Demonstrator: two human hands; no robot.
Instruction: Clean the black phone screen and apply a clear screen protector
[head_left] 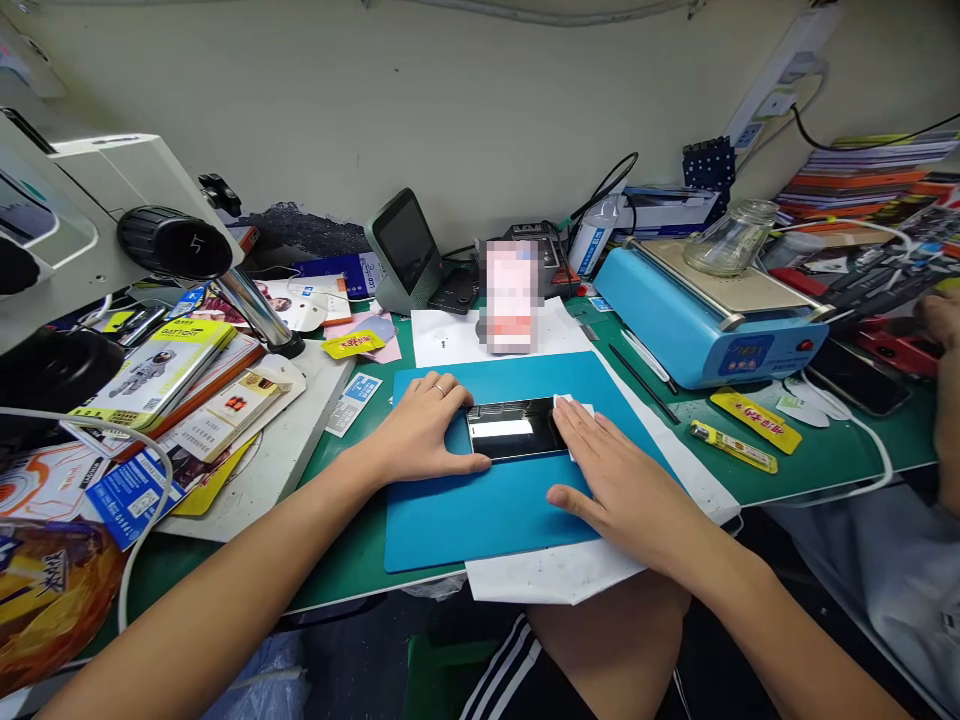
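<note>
A black-screened smartphone [517, 432] lies flat on a blue mat [480, 520], with bright reflections across its glass. My left hand [420, 430] grips the phone's left end, thumb along the near edge and fingers at the far corner. Over the right end, my right hand [607, 470] holds a white wipe [562, 402] pressed to the screen under its straight fingers. The right thumb stands apart, above the mat. Most of the wipe is hidden beneath the fingers. White paper [555, 575] sticks out from under the mat.
Behind the mat stands a propped phone [512, 295] with a blurred screen. A blue heating plate [675, 320] carrying a glass jar [731, 237] is at right, near a yellow cutter [733, 447]. Microscope [172, 240] and boxes [157, 370] crowd the left. Another person's hand [941, 315] shows far right.
</note>
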